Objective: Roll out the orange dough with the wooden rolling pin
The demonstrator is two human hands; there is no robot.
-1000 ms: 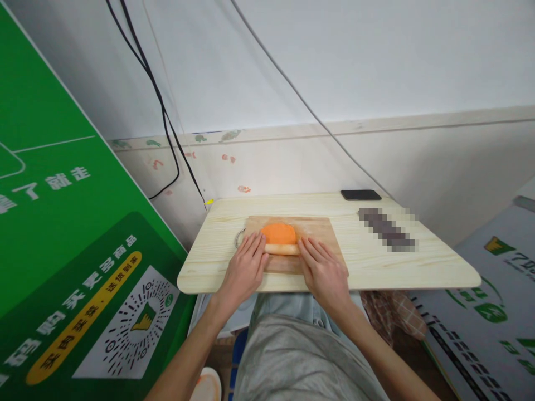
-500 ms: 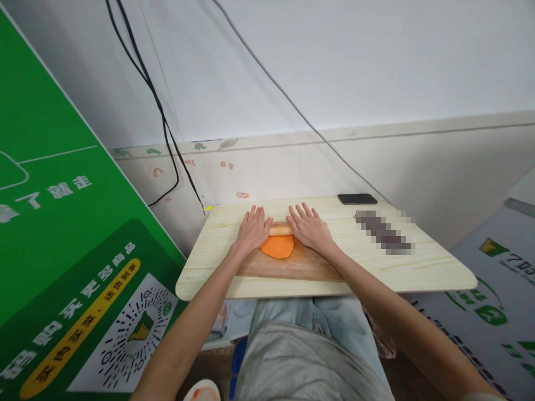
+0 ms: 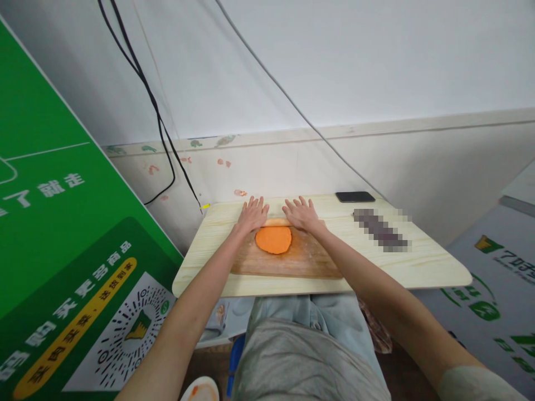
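An oval sheet of orange dough (image 3: pixel 273 240) lies flat on a wooden board (image 3: pixel 311 259). Just beyond its far edge is a light wooden rolling pin (image 3: pixel 276 222), only its middle showing between my hands. My left hand (image 3: pixel 252 214) rests palm down over the pin's left end, fingers stretched forward and slightly apart. Over the right end, my right hand (image 3: pixel 301 213) lies flat in the same way. Neither hand wraps its fingers around the pin.
A dark phone (image 3: pixel 355 197) lies at the back right of the pale wooden table (image 3: pixel 426 273), near a blurred dark item (image 3: pixel 381 229). The wall (image 3: pixel 292 167) stands behind. A green sign (image 3: pixel 83 250) stands left; below is a plate (image 3: pixel 201 389).
Both hands have pushed the rolling pin forward, away from me. It has come off the dough's far part, and the whole oval now shows. The view has shifted slightly.
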